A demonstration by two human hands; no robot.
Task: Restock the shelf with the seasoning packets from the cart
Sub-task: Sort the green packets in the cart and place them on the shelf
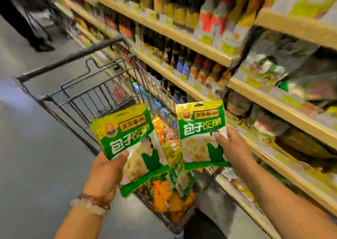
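A shop aisle runs away from the camera, grey floor on the left and long wooden shelving [280,111] on the right, its upper tiers lined with blurred sauce bottles [206,21] and its nearer bays filled with green and yellow pouches. Taking the wire cart [87,96] as the landmark: it stands in the middle of the aisle, close alongside the shelving, and orange and green packets [169,198] are heaped in the end of its basket nearest the person.

Above that near end, the left hand [107,167] grips a green seasoning packet [131,145] by its lower left corner, thumb on the front face; stepped edges at its top left suggest a small stack, though the count cannot be told. The right hand [231,147] pinches a single matching packet [200,134] by its lower right side, thumb on the front, over the cart's shelf-side rim.

The relation that matters is sideways: the shelving lies to the right of the cart, and the right hand's packet is between cart and shelving, so the right hand is clearly nearer. That packet stands nearly upright, long axis vertical, print facing the camera; the left one tilts, its top leaning left, away from the shelving.

Likely the single packet goes first into a pouch bay to the right, needing a swing and a turn of its face toward the aisle. Which bay holds this product cannot be read through the blur.
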